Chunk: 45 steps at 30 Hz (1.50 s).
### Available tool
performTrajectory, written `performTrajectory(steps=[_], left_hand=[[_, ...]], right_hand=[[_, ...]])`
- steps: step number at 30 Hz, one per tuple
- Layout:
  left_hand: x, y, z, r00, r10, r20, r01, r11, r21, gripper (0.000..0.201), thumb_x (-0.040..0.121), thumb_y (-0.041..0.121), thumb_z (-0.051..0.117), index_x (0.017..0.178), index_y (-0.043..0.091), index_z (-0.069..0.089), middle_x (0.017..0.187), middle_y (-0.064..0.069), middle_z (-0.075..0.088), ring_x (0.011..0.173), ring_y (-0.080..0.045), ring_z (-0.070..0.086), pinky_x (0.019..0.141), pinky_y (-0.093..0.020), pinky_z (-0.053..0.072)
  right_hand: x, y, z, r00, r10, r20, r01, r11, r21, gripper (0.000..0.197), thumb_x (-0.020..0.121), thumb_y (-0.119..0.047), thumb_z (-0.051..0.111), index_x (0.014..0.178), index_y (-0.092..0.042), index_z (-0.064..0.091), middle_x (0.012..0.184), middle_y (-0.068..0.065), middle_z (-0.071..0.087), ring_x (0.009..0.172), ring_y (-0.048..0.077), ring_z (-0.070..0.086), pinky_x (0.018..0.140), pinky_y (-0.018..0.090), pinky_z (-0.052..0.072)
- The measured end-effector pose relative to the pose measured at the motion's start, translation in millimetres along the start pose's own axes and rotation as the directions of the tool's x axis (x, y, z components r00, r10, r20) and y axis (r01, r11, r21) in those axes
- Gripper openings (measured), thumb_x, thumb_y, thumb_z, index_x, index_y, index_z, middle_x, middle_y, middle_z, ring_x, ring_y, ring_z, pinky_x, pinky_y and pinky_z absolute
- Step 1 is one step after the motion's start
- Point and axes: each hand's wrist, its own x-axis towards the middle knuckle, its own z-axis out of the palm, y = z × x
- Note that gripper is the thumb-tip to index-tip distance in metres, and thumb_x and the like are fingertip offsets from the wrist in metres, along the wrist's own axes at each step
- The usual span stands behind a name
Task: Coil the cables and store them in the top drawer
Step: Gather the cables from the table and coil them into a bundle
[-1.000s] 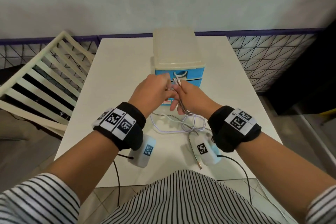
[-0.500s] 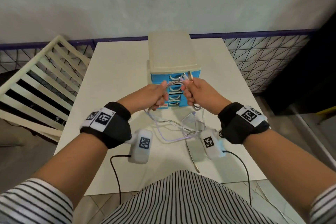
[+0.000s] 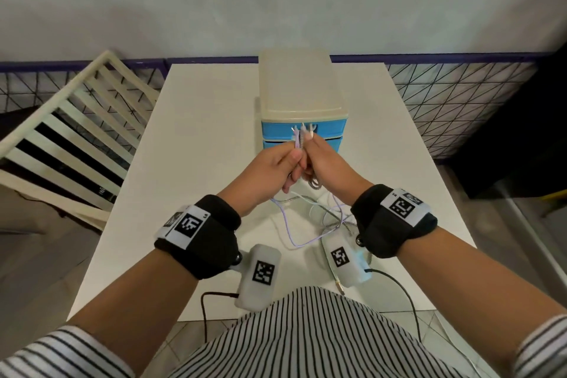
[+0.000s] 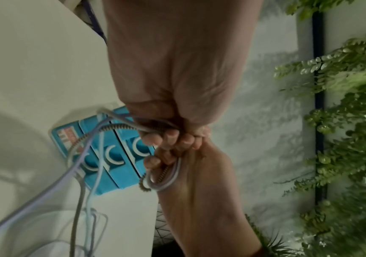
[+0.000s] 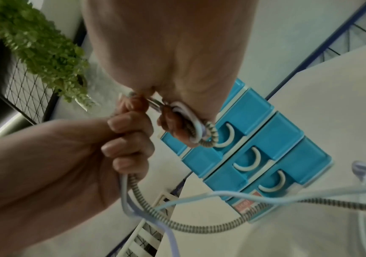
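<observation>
Three cables, a braided grey one, a lilac one and a white one, are bunched together in front of the drawer unit. My left hand grips the bundle in its curled fingers. Touching it, my right hand holds a small loop of the same cables wound round its fingers. The plug ends stick up above both hands. The remaining cable hangs down and lies loose on the white table. The blue top drawer is closed.
The drawer unit has three blue drawers with white crescent handles. A white slatted frame leans left of the table, and a wire-mesh fence runs behind it. Green foliage hangs on the wall.
Half a second ago my hands were apart with cable stretched between them. They have come back together, a little higher, in front of the top drawer.
</observation>
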Motion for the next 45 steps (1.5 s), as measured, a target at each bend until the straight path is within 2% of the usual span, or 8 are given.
performTrajectory(steps=[3, 8, 17, 23, 25, 28, 37, 45], left_hand=[[5.6, 6.5, 2.6, 0.998, -0.030, -0.061, 0.030, 1.000, 0.001, 0.039, 0.100, 0.027, 0.039, 0.066, 0.013, 0.050, 0.062, -0.011, 0.051, 0.054, -0.020, 0.048, 0.051, -0.026, 0.041], [9.1, 10.8, 1.7, 0.994, -0.096, -0.056, 0.097, 0.995, 0.028, 0.036, 0.095, 0.008, 0.044, 0.062, 0.009, 0.058, 0.051, -0.004, 0.054, 0.036, -0.006, 0.045, 0.042, -0.017, 0.039], [3.3, 22.3, -5.7, 0.959, -0.193, 0.208, 0.169, 0.978, 0.126, 0.036, 0.102, 0.021, 0.033, 0.083, 0.007, 0.060, 0.067, 0.000, 0.057, 0.054, -0.003, 0.056, 0.056, -0.011, 0.047], [5.0, 15.3, 3.0, 0.941, -0.275, 0.195, 0.264, 0.961, 0.083, 0.045, 0.102, 0.031, 0.021, 0.102, -0.001, 0.053, 0.072, -0.008, 0.063, 0.063, -0.019, 0.061, 0.065, -0.019, 0.051], [6.3, 12.9, 2.1, 0.947, -0.254, 0.196, 0.234, 0.965, 0.121, 0.046, 0.102, 0.032, 0.020, 0.098, 0.001, 0.054, 0.080, -0.011, 0.067, 0.064, -0.017, 0.064, 0.073, -0.023, 0.052], [4.2, 6.8, 3.7, 0.947, -0.238, 0.217, 0.215, 0.969, 0.122, 0.044, 0.103, 0.026, 0.022, 0.090, 0.002, 0.056, 0.073, -0.009, 0.064, 0.052, -0.003, 0.063, 0.054, -0.010, 0.048], [-0.7, -17.3, 6.4, 0.989, 0.039, 0.139, -0.047, 0.998, 0.051, 0.034, 0.099, 0.024, 0.040, 0.070, 0.022, 0.057, 0.060, 0.012, 0.058, 0.064, -0.004, 0.056, 0.072, -0.018, 0.045], [-20.4, -44.5, -21.1, 0.984, -0.044, 0.172, -0.039, 0.892, 0.450, 0.029, 0.098, 0.033, 0.039, 0.076, 0.018, 0.049, 0.067, 0.010, 0.048, 0.061, -0.005, 0.045, 0.061, -0.016, 0.035]], right_hand=[[0.8, -2.0, 5.0, 0.994, 0.012, 0.105, -0.020, 0.997, 0.073, 0.067, 0.088, -0.065, 0.024, 0.064, -0.008, 0.051, 0.051, 0.009, 0.059, 0.059, 0.030, 0.045, 0.053, 0.034, 0.028], [3.0, 1.0, 1.6, 0.995, 0.056, 0.082, -0.063, 0.995, 0.081, 0.032, 0.076, -0.049, 0.045, 0.084, -0.018, 0.048, 0.040, -0.004, 0.048, 0.063, 0.031, 0.051, 0.061, 0.036, 0.037], [0.5, -10.3, -4.8, 1.000, 0.010, -0.006, -0.010, 1.000, 0.021, 0.039, 0.104, -0.040, 0.025, 0.089, -0.011, 0.046, 0.060, 0.001, 0.044, 0.037, 0.005, 0.042, 0.042, 0.018, 0.033], [7.8, -7.5, 5.8, 0.998, 0.011, -0.059, 0.002, 0.979, 0.205, 0.038, 0.102, -0.047, 0.027, 0.095, -0.014, 0.046, 0.070, -0.004, 0.040, 0.053, 0.010, 0.041, 0.037, 0.019, 0.031], [10.3, -8.1, 7.9, 0.995, 0.020, -0.095, 0.013, 0.942, 0.335, 0.037, 0.103, -0.043, 0.027, 0.093, -0.012, 0.046, 0.069, -0.002, 0.040, 0.057, 0.011, 0.042, 0.049, 0.020, 0.038], [14.6, -15.5, 5.9, 0.991, 0.033, -0.132, 0.055, 0.792, 0.608, 0.034, 0.104, -0.036, 0.030, 0.085, -0.013, 0.046, 0.064, -0.002, 0.037, 0.055, 0.009, 0.043, 0.060, 0.025, 0.047], [21.6, -21.7, -5.7, 0.993, 0.110, -0.044, -0.003, 0.394, 0.919, 0.038, 0.104, -0.038, 0.031, 0.079, -0.014, 0.047, 0.049, -0.006, 0.038, 0.035, 0.005, 0.033, 0.035, 0.016, 0.034], [20.6, -34.4, -56.7, 0.991, 0.118, -0.065, -0.007, 0.527, 0.850, 0.037, 0.103, -0.041, 0.032, 0.077, -0.018, 0.046, 0.045, -0.007, 0.034, 0.032, 0.002, 0.027, 0.025, 0.014, 0.021]])
